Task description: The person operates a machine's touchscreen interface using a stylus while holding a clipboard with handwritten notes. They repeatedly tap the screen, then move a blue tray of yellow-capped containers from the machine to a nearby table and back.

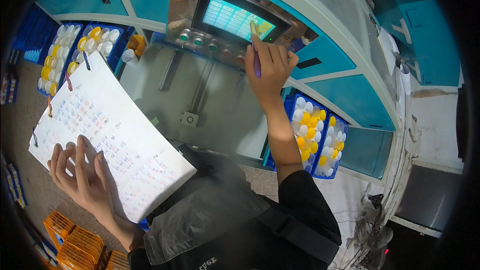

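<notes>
We see the right hand [270, 67] raised, arm stretched up to the screen [234, 19], grip clamped on a purple pen [256, 62] w/ tip at the screen's lower right. Left hand [85, 175] lies flat, fingers apart, on a notebook [107, 130] held tilted at lower left. Blue crates [315, 135] of white & yellow caps sit right of the forearm; orange crates [80, 250] bottom left.

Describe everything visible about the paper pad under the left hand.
The pad is a large white sheet block, hand-filled with rows of small red and blue marks too small to read. Coloured ring clips bind its upper left edge. It tilts with its far corner toward the blue crates. The left hand lies flat, fingers spread, on its lower left part.
</notes>
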Available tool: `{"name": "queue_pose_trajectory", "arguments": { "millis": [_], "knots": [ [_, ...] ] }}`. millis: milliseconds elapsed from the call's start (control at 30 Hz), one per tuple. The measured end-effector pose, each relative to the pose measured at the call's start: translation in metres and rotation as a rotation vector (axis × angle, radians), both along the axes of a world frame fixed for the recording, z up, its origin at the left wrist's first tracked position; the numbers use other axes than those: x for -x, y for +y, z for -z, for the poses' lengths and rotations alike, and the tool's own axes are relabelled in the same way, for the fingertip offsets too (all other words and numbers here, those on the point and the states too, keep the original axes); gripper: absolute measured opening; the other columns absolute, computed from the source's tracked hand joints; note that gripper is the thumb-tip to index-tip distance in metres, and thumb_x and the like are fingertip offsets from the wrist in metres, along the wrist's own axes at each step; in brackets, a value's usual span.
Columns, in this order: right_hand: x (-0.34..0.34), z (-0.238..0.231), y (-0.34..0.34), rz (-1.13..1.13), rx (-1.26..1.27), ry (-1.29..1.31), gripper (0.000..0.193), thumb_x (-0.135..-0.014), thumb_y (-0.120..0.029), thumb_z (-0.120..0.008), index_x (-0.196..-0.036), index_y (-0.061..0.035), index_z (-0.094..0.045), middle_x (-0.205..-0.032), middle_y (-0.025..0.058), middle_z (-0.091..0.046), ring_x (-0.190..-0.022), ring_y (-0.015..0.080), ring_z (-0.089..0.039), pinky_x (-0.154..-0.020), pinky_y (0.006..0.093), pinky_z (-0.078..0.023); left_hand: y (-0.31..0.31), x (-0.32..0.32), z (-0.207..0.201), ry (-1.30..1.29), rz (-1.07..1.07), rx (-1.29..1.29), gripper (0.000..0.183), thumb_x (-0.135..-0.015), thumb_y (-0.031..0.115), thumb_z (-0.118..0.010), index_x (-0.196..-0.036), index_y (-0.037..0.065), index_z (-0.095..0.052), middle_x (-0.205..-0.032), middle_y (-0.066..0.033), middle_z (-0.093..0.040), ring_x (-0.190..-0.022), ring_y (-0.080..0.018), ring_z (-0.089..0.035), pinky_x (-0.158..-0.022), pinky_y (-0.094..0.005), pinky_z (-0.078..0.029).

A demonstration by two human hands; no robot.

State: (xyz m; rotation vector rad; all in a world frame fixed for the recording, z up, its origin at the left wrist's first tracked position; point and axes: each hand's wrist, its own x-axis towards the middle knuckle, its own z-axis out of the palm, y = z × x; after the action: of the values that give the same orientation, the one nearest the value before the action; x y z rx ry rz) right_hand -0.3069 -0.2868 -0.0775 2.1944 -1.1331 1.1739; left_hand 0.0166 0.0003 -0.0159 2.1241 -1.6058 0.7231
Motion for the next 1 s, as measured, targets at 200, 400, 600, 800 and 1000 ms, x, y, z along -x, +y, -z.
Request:
{"name": "queue_pose_trajectory", "arguments": {
  "millis": [200,400,600,800,1000],
  "knots": [
    [-0.008,0.015,0.004,-0.062,-0.045,0.038,0.029,-0.085,-0.017,-0.076,-0.114,-0.0131,-0.073,-0.089,-0.0013,-0.067,-0.081,0.0161,-0.06,-0.081,0.0385,-0.035,0.002,-0.001,-0.004,0.015,-0.018,-0.03,0.05,-0.08,0.026,-0.088,-0.128,0.024,-0.074,-0.125,-0.002,-0.061,-0.138,-0.0258,-0.048,-0.122,-0.0516,-0.036],
    [-0.031,0.017,-0.001,-0.098,-0.054,0.067,0.03,-0.085,-0.018,-0.077,-0.115,-0.0137,-0.073,-0.089,-0.0025,-0.065,-0.081,0.0154,-0.06,-0.079,0.039,-0.036,0.002,-0.002,-0.004,0.015,-0.022,-0.048,0.048,-0.08,0.028,-0.087,-0.126,0.025,-0.074,-0.127,-0.0014,-0.059,-0.139,-0.0259,-0.048,-0.123,-0.0531,-0.036],
    [-0.041,0.015,-0.007,-0.087,-0.058,0.076,0.029,-0.086,-0.02,-0.077,-0.114,-0.0127,-0.073,-0.088,-0.0026,-0.063,-0.081,0.0156,-0.059,-0.078,0.0388,-0.036,0.0,-0.003,-0.004,0.029,0.004,-0.031,0.048,-0.08,0.028,-0.087,-0.126,0.025,-0.075,-0.126,-0.0012,-0.058,-0.139,-0.0264,-0.048,-0.123,-0.0554,-0.035],
    [-0.03,0.019,-0.002,-0.038,-0.09,0.084,0.028,-0.085,-0.018,-0.076,-0.112,-0.012,-0.073,-0.086,-0.0011,-0.062,-0.079,0.0161,-0.059,-0.077,0.0384,-0.035,0.0,-0.002,-0.003,0.048,0.007,-0.029,0.047,-0.081,0.027,-0.087,-0.126,0.024,-0.075,-0.127,-0.0013,-0.058,-0.139,-0.0263,-0.048,-0.123,-0.0547,-0.035],
    [-0.018,0.028,0.005,-0.041,-0.108,0.034,0.023,-0.083,-0.013,-0.076,-0.105,-0.0129,-0.073,-0.084,-0.0002,-0.066,-0.079,0.0166,-0.06,-0.077,0.0375,-0.034,-0.001,-0.002,-0.003,0.053,0.018,-0.018,0.047,-0.082,0.026,-0.086,-0.126,0.023,-0.074,-0.128,-0.0017,-0.059,-0.139,-0.0261,-0.048,-0.123,-0.0531,-0.035]
  ]
}}
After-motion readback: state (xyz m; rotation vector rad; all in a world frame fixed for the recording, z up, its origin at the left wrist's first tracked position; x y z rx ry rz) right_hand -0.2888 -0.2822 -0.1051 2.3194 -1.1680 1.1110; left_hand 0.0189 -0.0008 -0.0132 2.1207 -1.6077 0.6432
